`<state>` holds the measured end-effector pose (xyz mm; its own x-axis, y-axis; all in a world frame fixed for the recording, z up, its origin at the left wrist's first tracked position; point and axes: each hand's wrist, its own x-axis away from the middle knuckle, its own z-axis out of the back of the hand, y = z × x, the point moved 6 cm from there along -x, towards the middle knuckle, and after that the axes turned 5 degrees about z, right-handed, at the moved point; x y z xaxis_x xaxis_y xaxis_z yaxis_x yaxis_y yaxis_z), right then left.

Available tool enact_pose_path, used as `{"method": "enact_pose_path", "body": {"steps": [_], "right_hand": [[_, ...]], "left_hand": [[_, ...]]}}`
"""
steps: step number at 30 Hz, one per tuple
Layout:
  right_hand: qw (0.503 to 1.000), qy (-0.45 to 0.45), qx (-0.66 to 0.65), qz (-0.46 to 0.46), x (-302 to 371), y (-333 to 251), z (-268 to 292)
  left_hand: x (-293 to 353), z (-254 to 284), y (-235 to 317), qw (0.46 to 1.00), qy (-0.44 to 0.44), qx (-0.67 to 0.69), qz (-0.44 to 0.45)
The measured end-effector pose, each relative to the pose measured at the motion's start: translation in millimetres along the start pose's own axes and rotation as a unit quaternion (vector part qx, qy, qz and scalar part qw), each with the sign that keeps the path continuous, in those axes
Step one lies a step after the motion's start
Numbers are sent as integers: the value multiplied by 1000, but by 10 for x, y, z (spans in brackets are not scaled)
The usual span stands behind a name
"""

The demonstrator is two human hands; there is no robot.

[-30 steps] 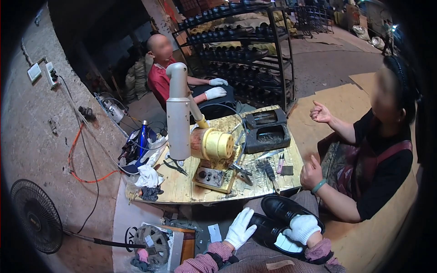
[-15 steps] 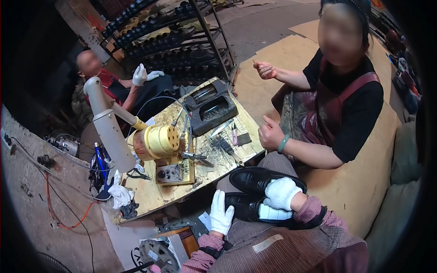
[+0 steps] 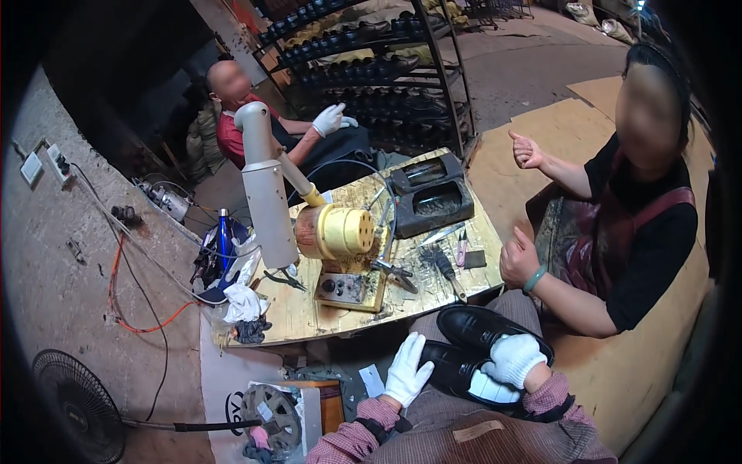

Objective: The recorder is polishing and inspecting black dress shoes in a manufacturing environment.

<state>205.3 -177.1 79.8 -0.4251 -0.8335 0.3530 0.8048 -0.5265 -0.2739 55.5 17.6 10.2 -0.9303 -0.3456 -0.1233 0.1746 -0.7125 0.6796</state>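
Observation:
Two black leather shoes lie side by side across my lap, the far shoe [image 3: 471, 325] and the near shoe [image 3: 450, 368], toes to the left. A white lining [image 3: 495, 389] shows in the near one's opening. My right hand [image 3: 516, 359], in a white knit glove, is closed over the far shoe at its opening; its fingertips are hidden. Beside the near shoe's toe, my left hand [image 3: 406, 371], gloved too, rests on my thigh with fingers stretched out and nothing in it.
Ahead stands a wooden worktable [image 3: 297, 329] with a yellow machine head [image 3: 348, 231], a black double-welled box [image 3: 433, 197], a brush [image 3: 444, 267] and a pink-handled tool [image 3: 461, 247]. One co-worker [image 3: 618, 232] sits at right, another [image 3: 255, 131] behind the table. A fan [image 3: 77, 410] is at lower left.
My view has turned left, so the scene sits farther right and the fan shows. Both my hands and the shoes keep about the same places. The right co-worker's far hand has a raised thumb.

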Motion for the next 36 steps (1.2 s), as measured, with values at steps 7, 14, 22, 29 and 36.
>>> {"method": "enact_pose_path", "body": {"steps": [7, 14, 22, 29, 36], "right_hand": [[1000, -22, 1, -9, -5, 9, -18], [1000, -18, 4, -4, 14, -26, 49], [997, -27, -64, -23, 35, -9, 99], [997, -26, -67, -14, 32, -13, 108], [997, -18, -71, -13, 47, -6, 115]], "left_hand": [[-1, -4, -1, 1000, 7, -4, -3], [8, 1, -14, 1000, 12, 0, -1], [6, -26, -16, 1000, -4, 4, -6], [-4, -21, -15, 1000, -8, 5, 2], [-3, -24, -11, 1000, -12, 19, 9]]}}
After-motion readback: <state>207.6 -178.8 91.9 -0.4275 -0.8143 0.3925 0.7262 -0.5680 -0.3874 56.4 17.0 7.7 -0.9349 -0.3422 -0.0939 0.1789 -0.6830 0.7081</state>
